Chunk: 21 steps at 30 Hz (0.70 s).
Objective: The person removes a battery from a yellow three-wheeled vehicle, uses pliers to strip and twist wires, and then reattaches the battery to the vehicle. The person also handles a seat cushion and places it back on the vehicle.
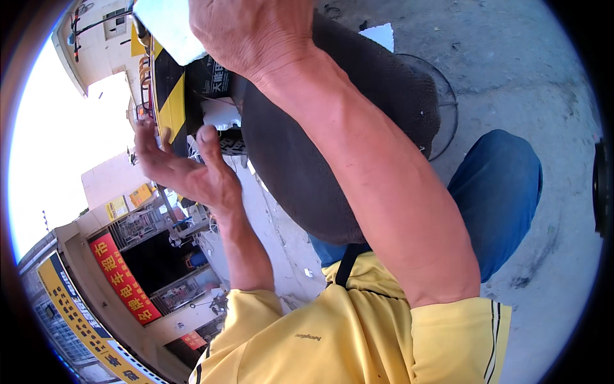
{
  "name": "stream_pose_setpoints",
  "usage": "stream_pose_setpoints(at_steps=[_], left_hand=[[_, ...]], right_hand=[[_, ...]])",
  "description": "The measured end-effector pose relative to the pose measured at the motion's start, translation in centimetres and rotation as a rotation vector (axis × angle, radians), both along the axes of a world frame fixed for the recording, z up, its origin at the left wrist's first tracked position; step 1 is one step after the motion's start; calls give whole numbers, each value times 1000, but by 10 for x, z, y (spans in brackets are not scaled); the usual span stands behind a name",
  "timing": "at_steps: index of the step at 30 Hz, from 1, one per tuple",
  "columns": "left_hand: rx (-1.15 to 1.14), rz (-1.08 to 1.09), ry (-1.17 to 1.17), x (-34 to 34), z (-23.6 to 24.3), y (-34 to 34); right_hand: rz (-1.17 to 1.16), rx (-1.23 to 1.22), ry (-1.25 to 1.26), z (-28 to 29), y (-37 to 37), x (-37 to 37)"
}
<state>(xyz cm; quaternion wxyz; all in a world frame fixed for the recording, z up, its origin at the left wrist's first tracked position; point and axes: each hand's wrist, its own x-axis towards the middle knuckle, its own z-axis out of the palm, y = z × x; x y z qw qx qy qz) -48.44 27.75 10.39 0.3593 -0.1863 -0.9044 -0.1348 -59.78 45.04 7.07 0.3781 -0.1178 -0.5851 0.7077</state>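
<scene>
My right hand reaches across to the top edge of view, its fingers curled against a white foam-like sheet; the fingertips are partly hidden. My left hand is raised in the air at left, empty, with thumb and fingers spread. Just beyond it are a yellow-and-black striped panel and a black box with white print, perhaps a battery. A torn white piece sits below that box. Under my right forearm lies a large dark, textured, rounded thing like a seat.
A thin wire hoop shows beyond the dark seat. Another white scrap lies on the grey concrete ground. My bent knee in blue jeans is at right. Shopfronts with a red sign stand at lower left.
</scene>
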Motion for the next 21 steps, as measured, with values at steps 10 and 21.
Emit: stream_pose_setpoints(at_steps=[10,21], left_hand=[[-641,5,48,-53,39,-32],[-484,481,-129,-79,70,-51]], right_hand=[[689,-264,219,-2,-52,20],[846,529,-161,-23,-71,31]])
